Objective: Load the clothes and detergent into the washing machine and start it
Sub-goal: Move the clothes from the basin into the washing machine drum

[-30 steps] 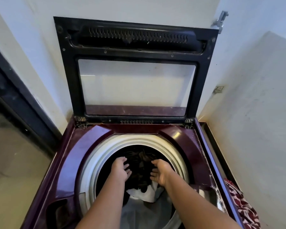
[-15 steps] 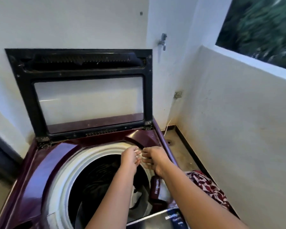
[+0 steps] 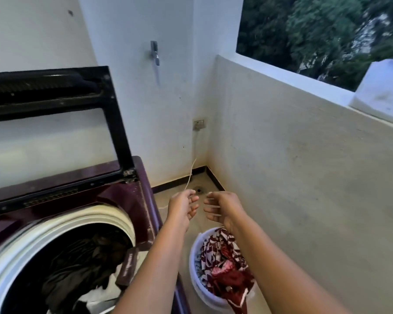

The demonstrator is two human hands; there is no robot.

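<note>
So our left hand [image 3: 182, 208] and right hand [image 3: 222, 208] hang side by side over bare floor [image 3: 213, 184], fingers loosely curled, holding nothing. The laundry basket [image 3: 196, 282] of red-patterned clothes [image 3: 222, 257] sits just below, squeezed between the washing machine [image 3: 143, 200] edge and the wall [image 3: 304, 189]. Lid [image 3: 114, 114] up, dark clothes [image 3: 77, 268] in the drum.

Wall tap [image 3: 155, 53]; socket [image 3: 199, 124], floor drain [image 3: 198, 190]; trees [image 3: 327, 30] outside
</note>
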